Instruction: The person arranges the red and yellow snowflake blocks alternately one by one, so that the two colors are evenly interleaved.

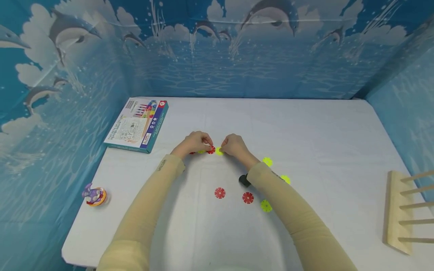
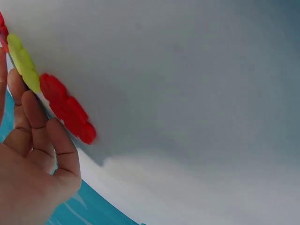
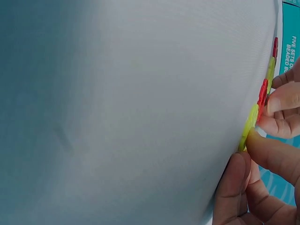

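Observation:
My left hand (image 1: 195,143) pinches a red notched plastic disc (image 1: 211,149), part of a row of alternating red and yellow discs. In the right wrist view the row runs from a far red disc (image 3: 275,47) through a yellow one (image 3: 270,70) and the held red one (image 3: 262,101). At the near end, thumb and fingers of my right hand (image 1: 236,146) pinch a yellow notched disc (image 3: 248,126), which overlaps the red disc's edge in this view. The left wrist view shows left fingers behind the row, beside a yellow disc (image 2: 23,63) and a red one (image 2: 68,110).
Loose red discs (image 1: 220,193) and yellow discs (image 1: 266,206) lie on the white table nearer me, some beside my right sleeve. A black object (image 1: 244,180) is by the right cuff. A boxed set (image 1: 137,124) and purple toy (image 1: 94,195) lie left; a wooden peg rack (image 1: 400,212) stands right.

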Demonstrator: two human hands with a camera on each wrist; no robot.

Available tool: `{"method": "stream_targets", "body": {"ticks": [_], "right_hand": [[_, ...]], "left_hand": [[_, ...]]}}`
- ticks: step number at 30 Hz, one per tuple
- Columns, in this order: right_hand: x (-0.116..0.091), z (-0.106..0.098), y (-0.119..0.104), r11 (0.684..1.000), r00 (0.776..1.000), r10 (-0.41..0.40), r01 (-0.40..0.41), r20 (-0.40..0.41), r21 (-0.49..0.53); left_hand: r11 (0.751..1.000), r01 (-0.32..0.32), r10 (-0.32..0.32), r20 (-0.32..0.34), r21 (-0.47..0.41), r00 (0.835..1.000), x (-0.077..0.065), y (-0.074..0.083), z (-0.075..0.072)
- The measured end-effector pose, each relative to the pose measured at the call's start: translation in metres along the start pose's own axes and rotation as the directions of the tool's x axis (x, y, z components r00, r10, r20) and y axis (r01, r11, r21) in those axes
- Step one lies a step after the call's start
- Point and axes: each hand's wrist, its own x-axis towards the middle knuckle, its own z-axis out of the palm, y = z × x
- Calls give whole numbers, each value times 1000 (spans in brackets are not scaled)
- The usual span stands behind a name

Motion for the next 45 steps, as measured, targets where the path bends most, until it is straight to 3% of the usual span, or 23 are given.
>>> {"method": "stream_targets", "body": {"ticks": [12,29,38,45], "right_hand": [[-1,0,2,1000,1000,-22,22,-10,1],[-8,-10,2,999,998,-36,37,46,-20],[-43,-25,13,997,992,-69,71,102,-12],[-85,-27,36,992,977,-128,128,172,12]], "left_hand": [[996,-87,87,-3,29,996,6,12,10],[999,-52,52,5,-16,999,8,14,10],[999,-40,40,-7,-18,999,8,14,11],[999,-30,30,-18,-16,999,8,12,13]]}}
